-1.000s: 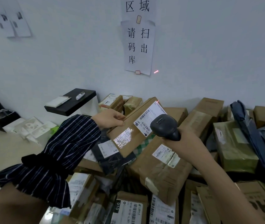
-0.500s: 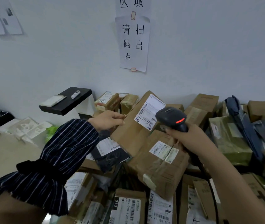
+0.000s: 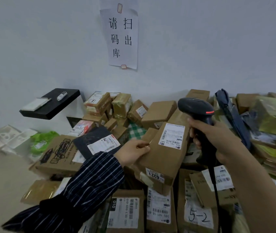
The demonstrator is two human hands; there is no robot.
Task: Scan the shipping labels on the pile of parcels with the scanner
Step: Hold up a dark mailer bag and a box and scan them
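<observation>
A long brown cardboard parcel lies on top of the pile, its white shipping label facing up near the far end and a small "6321" sticker on its near end. My left hand grips the parcel's left edge, fingers curled over it. My right hand holds the black barcode scanner by its handle, upright, just right of the label. A red light shows on the scanner's head, and its cable hangs down past my wrist.
Cardboard parcels with labels fill the floor below and behind. A black shelf with a white pad and small device sticks out from the wall at left. White foam trays and a green bag lie left. Flat packets stack at right.
My left hand has lowered the parcel from its tilted, raised pose onto the pile. The scanner has drawn back to the right and risen upright, away from the label.
</observation>
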